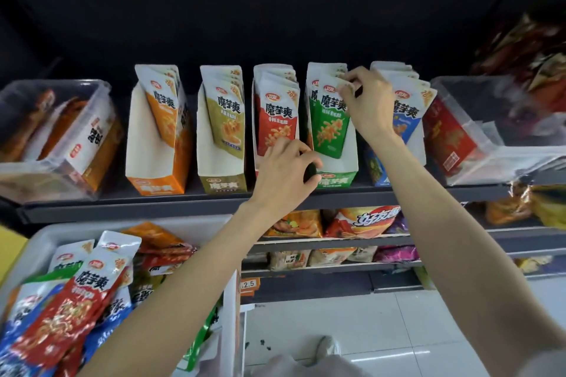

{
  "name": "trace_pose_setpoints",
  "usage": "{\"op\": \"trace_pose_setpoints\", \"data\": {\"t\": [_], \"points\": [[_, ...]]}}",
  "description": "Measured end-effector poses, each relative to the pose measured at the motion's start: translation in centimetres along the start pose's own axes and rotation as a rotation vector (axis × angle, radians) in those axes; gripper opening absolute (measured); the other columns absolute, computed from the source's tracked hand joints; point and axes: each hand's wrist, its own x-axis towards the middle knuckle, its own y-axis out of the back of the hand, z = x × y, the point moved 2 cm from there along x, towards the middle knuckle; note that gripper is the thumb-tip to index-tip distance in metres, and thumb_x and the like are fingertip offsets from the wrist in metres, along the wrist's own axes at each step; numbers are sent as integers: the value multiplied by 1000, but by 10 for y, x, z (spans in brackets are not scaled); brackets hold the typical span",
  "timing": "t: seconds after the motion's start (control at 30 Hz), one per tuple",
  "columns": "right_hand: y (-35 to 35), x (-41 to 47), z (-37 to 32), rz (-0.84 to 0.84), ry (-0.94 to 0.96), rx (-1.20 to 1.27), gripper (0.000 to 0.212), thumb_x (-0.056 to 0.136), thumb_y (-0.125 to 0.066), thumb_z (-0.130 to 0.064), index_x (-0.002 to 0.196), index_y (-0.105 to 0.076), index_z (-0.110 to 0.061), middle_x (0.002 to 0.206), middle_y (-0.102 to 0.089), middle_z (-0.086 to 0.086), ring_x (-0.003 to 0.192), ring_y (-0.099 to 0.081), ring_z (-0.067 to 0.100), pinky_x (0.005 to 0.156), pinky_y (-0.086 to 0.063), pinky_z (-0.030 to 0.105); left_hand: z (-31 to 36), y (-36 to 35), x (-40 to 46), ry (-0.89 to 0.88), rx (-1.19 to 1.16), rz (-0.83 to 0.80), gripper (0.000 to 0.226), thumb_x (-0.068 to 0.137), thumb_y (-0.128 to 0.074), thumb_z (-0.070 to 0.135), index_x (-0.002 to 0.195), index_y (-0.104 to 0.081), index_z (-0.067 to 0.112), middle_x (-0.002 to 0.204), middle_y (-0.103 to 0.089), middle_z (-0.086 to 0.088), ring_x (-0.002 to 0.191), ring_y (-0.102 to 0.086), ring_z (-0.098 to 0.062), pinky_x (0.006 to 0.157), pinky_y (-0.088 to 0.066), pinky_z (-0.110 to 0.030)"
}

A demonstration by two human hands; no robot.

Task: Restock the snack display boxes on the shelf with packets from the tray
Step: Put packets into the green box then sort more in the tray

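Several snack display boxes stand in a row on the dark shelf: orange, olive, red, green and blue. My right hand pinches the top corner of the front green packet in the green box. My left hand has curled fingers on the lower front of the green box, between it and the red box. A grey tray at lower left holds several loose red, blue and green packets.
Clear plastic bins with other snacks stand at the shelf's left end and right end. Lower shelves hold chip bags. White tiled floor lies below, with a shoe on it.
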Motion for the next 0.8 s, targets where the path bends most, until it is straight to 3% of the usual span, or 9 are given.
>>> {"op": "trace_pose_setpoints", "data": {"t": [0.2, 0.4, 0.5, 0.63, 0.8], "points": [[8, -23, 5, 106, -41, 177, 20, 91, -60, -20, 110, -59, -12, 105, -60, 6, 69, -63, 20, 66, -47, 29, 0, 3, -4, -4, -39, 6, 17, 85, -66, 25, 101, -69, 21, 106, -61, 0, 105, -48, -26, 83, -34, -33], [5, -21, -1, 46, -21, -25, 27, 91, -60, -27, 115, -60, -15, 92, -62, 1, 75, -53, 11, 66, -39, 26, 0, 6, -6, -23, -18, -2, 17, 87, -63, 25, 102, -70, 22, 108, -63, 1, 106, -49, -27, 83, -35, -37], [2, -9, -6, 19, -46, -92, 20, 93, -57, -25, 104, -64, -11, 86, -68, 5, 76, -62, 21, 63, -46, 30, 0, 6, -6, -32, -16, -7, 17, 88, -62, 26, 104, -69, 23, 108, -63, 1, 106, -48, -26, 83, -34, -36], [-1, -6, -10, 39, -93, -185, 21, 95, -53, -26, 99, -64, -9, 83, -69, 6, 74, -62, 24, 59, -33, 26, 2, 5, -4, -13, -21, -2, 17, 89, -59, 26, 103, -69, 23, 108, -63, 2, 106, -48, -25, 85, -34, -35], [1, -9, -5, 29, -146, -153, 24, 93, -56, -31, 111, -60, -15, 86, -68, 2, 83, -65, 25, 63, -46, 33, 2, 4, -4, -25, -18, 9, 18, 89, -60, 26, 104, -69, 23, 108, -63, 1, 106, -48, -26, 85, -35, -36]]}}
